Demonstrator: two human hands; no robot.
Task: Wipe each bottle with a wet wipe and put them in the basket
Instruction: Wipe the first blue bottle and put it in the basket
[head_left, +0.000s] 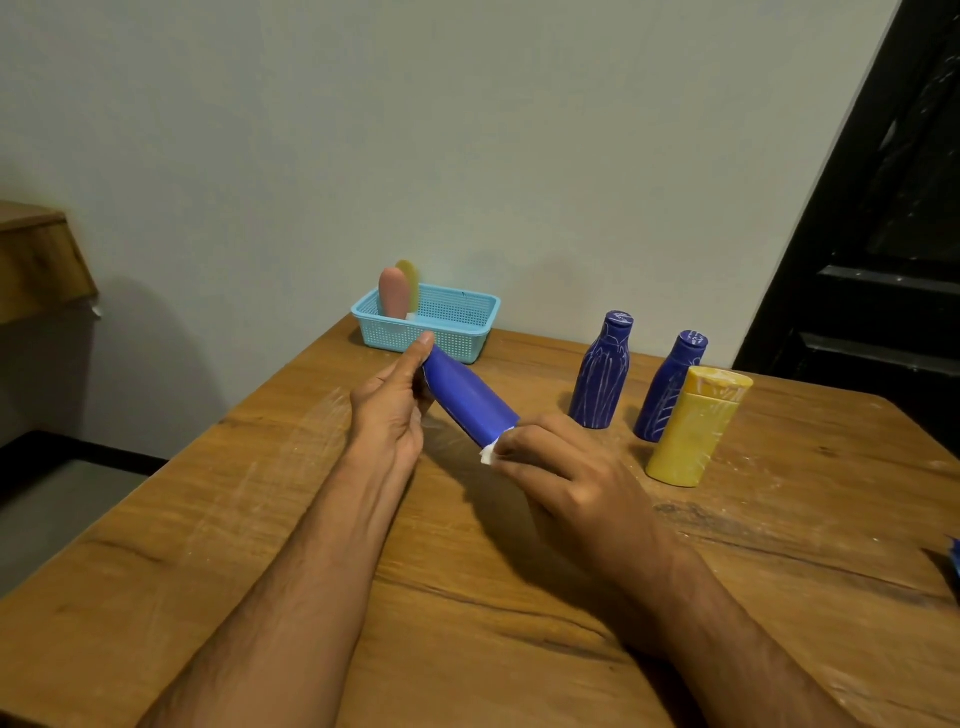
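My left hand (393, 410) grips the far end of a plain blue bottle (470, 400), which is tilted above the table. My right hand (566, 475) holds the bottle's near end with a white wet wipe (488, 453) pinched against it. Two blue bottles with white scribbles (600, 376) (667, 389) stand upright on the right. A yellow bottle (693, 428) stands in front of them. The light blue basket (457, 325) sits at the table's far edge by the wall. A pink bottle (393, 293) and a yellow-green one (410, 278) stand in its left end.
The wooden table (260, 545) shows white smears. A blue object (955, 564) pokes in at the right edge. A dark door stands at the right, and a wooden shelf at the far left.
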